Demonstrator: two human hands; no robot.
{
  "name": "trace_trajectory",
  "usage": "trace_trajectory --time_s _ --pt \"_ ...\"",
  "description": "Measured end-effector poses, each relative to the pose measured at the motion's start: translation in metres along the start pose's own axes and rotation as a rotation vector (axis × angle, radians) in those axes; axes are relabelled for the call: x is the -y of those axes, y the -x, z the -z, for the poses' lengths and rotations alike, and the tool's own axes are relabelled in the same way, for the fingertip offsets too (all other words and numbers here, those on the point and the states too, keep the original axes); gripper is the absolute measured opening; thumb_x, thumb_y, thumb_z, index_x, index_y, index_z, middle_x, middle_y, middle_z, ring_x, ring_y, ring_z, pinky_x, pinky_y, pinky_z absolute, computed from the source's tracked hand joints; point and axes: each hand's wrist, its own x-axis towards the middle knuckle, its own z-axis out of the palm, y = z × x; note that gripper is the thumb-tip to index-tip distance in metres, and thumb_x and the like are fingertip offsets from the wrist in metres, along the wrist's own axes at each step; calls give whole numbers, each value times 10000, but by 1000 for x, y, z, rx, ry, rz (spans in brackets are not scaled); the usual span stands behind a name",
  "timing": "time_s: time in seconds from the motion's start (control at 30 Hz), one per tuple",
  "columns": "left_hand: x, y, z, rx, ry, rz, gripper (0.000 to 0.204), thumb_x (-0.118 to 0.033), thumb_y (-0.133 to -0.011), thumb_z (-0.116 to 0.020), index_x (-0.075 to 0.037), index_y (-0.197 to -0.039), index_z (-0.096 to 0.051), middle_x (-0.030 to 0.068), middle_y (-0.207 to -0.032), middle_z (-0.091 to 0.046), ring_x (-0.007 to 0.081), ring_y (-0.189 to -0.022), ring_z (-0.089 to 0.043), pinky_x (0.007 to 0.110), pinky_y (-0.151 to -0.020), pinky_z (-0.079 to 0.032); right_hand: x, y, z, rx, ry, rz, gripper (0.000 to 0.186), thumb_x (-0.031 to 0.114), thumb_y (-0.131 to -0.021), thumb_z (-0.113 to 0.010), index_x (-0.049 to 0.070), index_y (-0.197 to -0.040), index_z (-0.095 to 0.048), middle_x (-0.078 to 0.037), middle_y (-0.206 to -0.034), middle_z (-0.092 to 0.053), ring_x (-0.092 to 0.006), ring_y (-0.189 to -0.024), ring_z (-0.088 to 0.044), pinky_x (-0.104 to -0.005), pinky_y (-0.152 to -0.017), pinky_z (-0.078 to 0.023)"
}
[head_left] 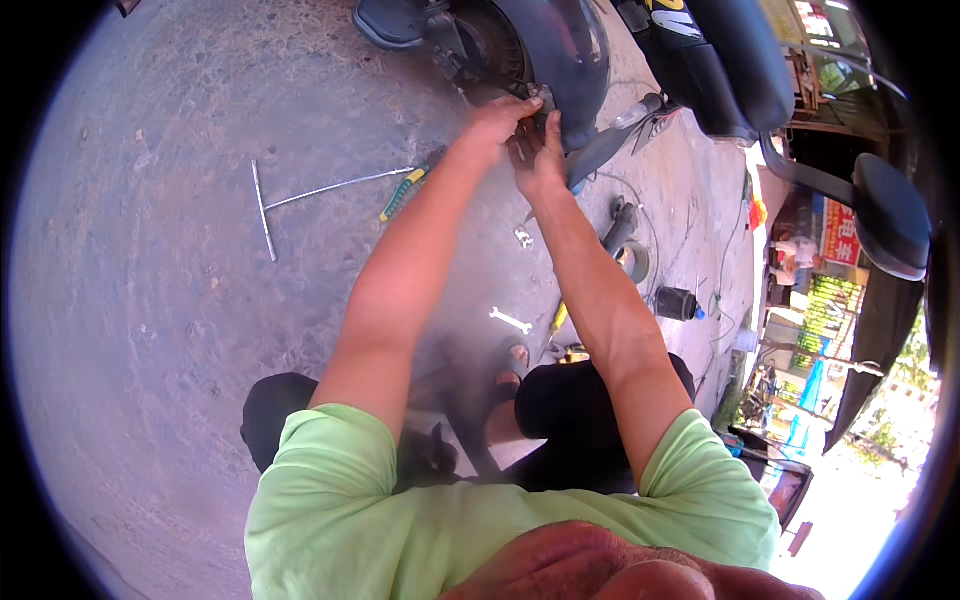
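Both my arms reach forward to the underside of a dark scooter (570, 60), beside its wheel (495, 45). My left hand (500, 122) pinches a small grey metal part (543, 95) between thumb and fingers. Right next to it, my right hand (540, 160) has its thumb raised against the same spot and its darkened fingers curled in; what these fingers hold is hidden. Left of my hands a T-handle wrench (263, 205) lies on the ground, its shaft end near a yellow-and-green handled tool (403, 194). An open-end wrench (511, 320) lies between my forearms.
A small shiny piece (523, 237) lies near my right forearm. Beyond that arm are a tape roll (634, 262), a black container (678, 302) and loose cables (645, 205). The scooter's black seat (740, 65) overhangs at upper right. Another person (796, 254) is in the right background.
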Motion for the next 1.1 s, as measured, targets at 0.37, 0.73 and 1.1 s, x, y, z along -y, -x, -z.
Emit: trace_trajectory --time_s 0.37,0.73,1.1 --pt "7 -7 1 -28 38 -36 175 -225 -954 -628 -82 -1054 -644 53 -976 -654 182 -916 -565 374 -837 -434 0 1 -14 47 -87 36 535 574 -871 -691 156 -1197 -621 33 -1150 -596 -107 -1070 -524 -323 -920 -391" --pt "3 25 -23 -231 13 -60 185 -263 -939 -669 -88 -1000 -670 43 -963 -656 186 -864 -588 373 -723 -431 -2 24 -29 142 -148 1 422 599 -925 -583 211 -1076 -652 85 -974 -595 -54 -907 -498 -254 -766 -351" --pt "2 11 -9 -140 -52 -46 358 -300 -945 -643 -37 -1187 -616 91 -1117 -658 230 -1074 -580 425 -964 -435 7 17 -31 118 -54 89 383 566 -933 -592 204 -1044 -648 75 -904 -596 -48 -837 -493 -267 -740 -354"
